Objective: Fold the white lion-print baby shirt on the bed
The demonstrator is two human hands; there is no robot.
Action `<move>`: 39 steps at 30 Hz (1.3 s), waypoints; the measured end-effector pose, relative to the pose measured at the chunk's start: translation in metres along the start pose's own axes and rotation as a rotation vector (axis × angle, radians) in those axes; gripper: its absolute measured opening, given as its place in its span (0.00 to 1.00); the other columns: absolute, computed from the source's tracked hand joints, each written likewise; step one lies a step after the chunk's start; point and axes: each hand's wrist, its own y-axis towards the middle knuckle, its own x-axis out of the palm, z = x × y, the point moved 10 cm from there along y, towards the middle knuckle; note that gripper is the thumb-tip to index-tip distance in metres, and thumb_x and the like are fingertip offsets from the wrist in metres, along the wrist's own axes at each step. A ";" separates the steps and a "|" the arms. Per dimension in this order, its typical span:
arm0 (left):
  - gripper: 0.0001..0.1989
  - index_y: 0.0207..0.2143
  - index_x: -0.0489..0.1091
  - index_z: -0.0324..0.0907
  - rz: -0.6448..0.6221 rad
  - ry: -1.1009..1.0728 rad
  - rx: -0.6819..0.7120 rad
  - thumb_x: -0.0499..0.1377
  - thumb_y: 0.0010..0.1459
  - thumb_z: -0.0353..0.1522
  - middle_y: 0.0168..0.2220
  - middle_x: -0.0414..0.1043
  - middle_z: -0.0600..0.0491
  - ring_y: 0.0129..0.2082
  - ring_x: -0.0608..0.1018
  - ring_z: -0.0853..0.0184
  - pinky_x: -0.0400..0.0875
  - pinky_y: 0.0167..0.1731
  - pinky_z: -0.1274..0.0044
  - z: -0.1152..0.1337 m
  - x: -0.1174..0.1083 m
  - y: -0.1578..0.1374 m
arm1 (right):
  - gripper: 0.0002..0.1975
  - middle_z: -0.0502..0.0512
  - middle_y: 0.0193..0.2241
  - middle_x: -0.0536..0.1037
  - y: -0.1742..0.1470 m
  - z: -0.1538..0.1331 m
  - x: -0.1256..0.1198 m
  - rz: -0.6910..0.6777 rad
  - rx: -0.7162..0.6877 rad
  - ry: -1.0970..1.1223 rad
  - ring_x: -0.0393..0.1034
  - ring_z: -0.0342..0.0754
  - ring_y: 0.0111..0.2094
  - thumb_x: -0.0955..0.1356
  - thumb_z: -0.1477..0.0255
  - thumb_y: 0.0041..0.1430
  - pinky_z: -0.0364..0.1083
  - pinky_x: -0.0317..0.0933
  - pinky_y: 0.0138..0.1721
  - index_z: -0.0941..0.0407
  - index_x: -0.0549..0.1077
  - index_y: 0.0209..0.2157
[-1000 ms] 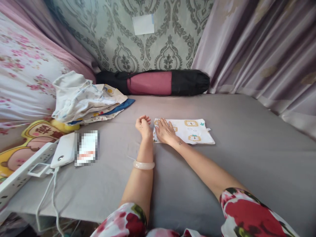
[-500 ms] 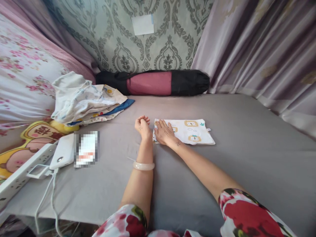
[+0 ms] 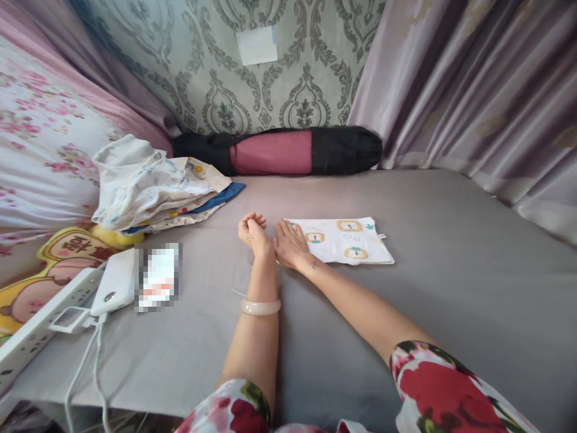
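Note:
A folded white cloth [image 3: 336, 240] printed with tan lion faces lies flat on the grey sheet, with a small tag at its right edge. My right hand [image 3: 291, 245] rests palm down over the cloth's left end, fingers stretched out flat; that end is partly hidden beneath it. Just left of the cloth, apart from it, is my left hand [image 3: 253, 233], resting on its side with the fingers curled in and nothing visible in them. A pale bangle [image 3: 260, 307] circles the left forearm.
A pile of printed clothes [image 3: 153, 183] lies at the left. Below it are a white power bank [image 3: 115, 282], a blurred flat item [image 3: 157, 278], a power strip [image 3: 49, 322], cables and a yellow cushion [image 3: 67, 246]. A black and pink long bag [image 3: 270, 151] lies along the wall.
My right hand has slid left toward the cloth's left edge, uncovering more of the print. My left hand has shifted slightly left, still curled.

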 end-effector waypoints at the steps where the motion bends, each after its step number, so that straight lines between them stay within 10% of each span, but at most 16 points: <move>1: 0.09 0.32 0.66 0.39 -0.004 0.003 0.002 0.47 0.52 0.25 0.26 0.70 0.56 0.22 0.73 0.76 0.63 0.25 0.83 0.000 0.001 -0.001 | 0.29 0.66 0.69 0.51 0.000 0.000 0.000 0.001 -0.004 -0.001 0.41 0.56 0.69 0.52 0.67 0.69 0.56 0.33 0.67 0.68 0.55 0.66; 9: 0.09 0.34 0.65 0.40 -0.103 0.081 0.019 0.48 0.53 0.26 0.29 0.72 0.54 0.25 0.75 0.74 0.67 0.29 0.81 -0.004 0.012 -0.005 | 0.30 0.65 0.68 0.52 -0.005 0.007 -0.010 0.018 0.020 0.048 0.43 0.55 0.69 0.52 0.67 0.69 0.56 0.36 0.67 0.67 0.53 0.67; 15: 0.13 0.40 0.66 0.40 -0.514 0.273 0.079 0.49 0.51 0.25 0.38 0.76 0.47 0.38 0.80 0.66 0.74 0.41 0.72 -0.029 0.059 -0.031 | 0.29 0.64 0.68 0.52 -0.030 0.048 -0.034 0.064 0.074 -0.001 0.43 0.55 0.69 0.51 0.67 0.69 0.58 0.35 0.67 0.66 0.54 0.67; 24: 0.22 0.51 0.66 0.37 -0.897 1.112 0.650 0.49 0.54 0.22 0.50 0.74 0.39 0.54 0.73 0.55 0.64 0.56 0.60 -0.058 0.093 -0.089 | 0.29 0.65 0.67 0.55 -0.052 0.101 -0.038 0.032 0.073 -0.111 0.44 0.56 0.69 0.50 0.67 0.69 0.59 0.33 0.67 0.67 0.57 0.66; 39: 0.17 0.52 0.64 0.35 -0.944 1.371 0.852 0.45 0.64 0.28 0.57 0.68 0.37 0.60 0.68 0.55 0.58 0.60 0.62 -0.065 0.093 -0.105 | 0.30 0.64 0.68 0.54 -0.059 0.115 -0.048 0.065 0.123 -0.056 0.44 0.54 0.69 0.51 0.67 0.69 0.58 0.35 0.67 0.66 0.56 0.66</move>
